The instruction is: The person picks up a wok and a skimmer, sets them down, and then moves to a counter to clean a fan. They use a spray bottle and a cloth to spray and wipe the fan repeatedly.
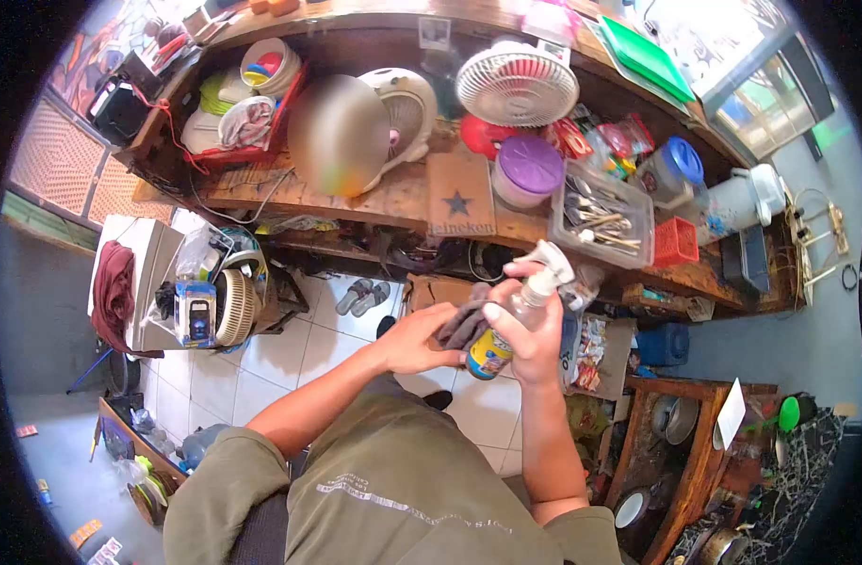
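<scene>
A clear spray bottle [506, 337] with a white trigger head and a yellow and blue label is in my right hand [533, 330], tilted, its fingers wrapped round the upper part. My left hand [420, 341] holds a dark grey cloth [464, 327] against the bottle's left side, between thumb and fingers. Both hands are close together in front of my body, above the tiled floor. The bottle's middle is partly hidden by my right thumb and the cloth.
Beyond my hands a wooden counter [393, 193] bears a white fan [516, 87], a purple-lidded tub [529, 169], a cutlery tray [602, 212] and a red dish rack [280, 141]. A box with a fan [235, 306] stands left; a wooden cabinet [699, 443] stands right.
</scene>
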Motion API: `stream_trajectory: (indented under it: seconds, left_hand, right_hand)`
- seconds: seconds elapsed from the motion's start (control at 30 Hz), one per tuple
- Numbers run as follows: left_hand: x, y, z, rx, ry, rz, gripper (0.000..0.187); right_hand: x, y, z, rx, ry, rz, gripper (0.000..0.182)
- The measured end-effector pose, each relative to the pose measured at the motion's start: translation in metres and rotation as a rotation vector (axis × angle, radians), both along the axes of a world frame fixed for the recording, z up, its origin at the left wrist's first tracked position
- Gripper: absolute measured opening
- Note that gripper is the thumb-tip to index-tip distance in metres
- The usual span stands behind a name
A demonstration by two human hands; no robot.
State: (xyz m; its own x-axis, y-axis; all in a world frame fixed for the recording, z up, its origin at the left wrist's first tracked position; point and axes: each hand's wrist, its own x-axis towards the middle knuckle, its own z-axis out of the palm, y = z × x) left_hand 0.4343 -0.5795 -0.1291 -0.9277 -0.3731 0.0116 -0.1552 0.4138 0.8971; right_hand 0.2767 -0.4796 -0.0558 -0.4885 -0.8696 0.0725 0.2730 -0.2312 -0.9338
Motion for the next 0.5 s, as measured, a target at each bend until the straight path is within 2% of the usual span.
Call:
stream_trajectory:
  seconds: [0.03,0.07,0.13,0.17,0.23,0.3,0.33,0.37,0.43,0.5]
  left_hand:
    - [0.005,-0.007,0.000,0.003,0.002,0.005,0.035]
    - [0.007,-0.017,0.000,0.209,0.037,0.030,0.038]
    - [0.017,-0.045,-0.004,0.546,0.062,0.024,0.044]
    - [0.025,-0.064,-0.007,0.590,0.013,0.003,0.042]
    - [0.034,-0.090,-0.003,0.669,0.321,0.098,0.044]
    - [0.053,-0.128,-0.013,0.661,0.342,0.142,0.045]
    - [0.063,-0.144,-0.008,0.660,0.352,0.196,0.045]
    - [0.073,-0.159,-0.007,0.777,0.344,0.242,0.051]
    - [0.086,-0.185,0.001,0.867,0.471,0.298,0.061]
    - [0.102,-0.205,-0.003,0.907,0.727,0.303,0.064]
  right_hand:
    - [0.002,-0.016,-0.001,0.004,0.019,0.051,0.056]
    - [0.005,-0.034,-0.005,-0.001,0.045,0.020,0.070]
    - [0.005,-0.065,0.004,0.009,0.075,-0.002,0.074]
    - [0.004,-0.081,0.009,0.020,0.099,-0.026,0.079]
    - [-0.001,-0.107,0.007,0.040,0.078,-0.041,0.078]
    - [-0.007,-0.133,-0.008,0.098,0.049,-0.038,0.081]
    - [-0.004,-0.146,-0.003,0.092,0.064,-0.026,0.072]
    - [-0.003,-0.158,-0.004,0.105,0.065,-0.023,0.072]
    - [-0.003,-0.181,-0.005,0.000,-0.177,0.114,0.063]
    - [0.005,-0.199,-0.005,0.008,-0.179,0.120,0.060]
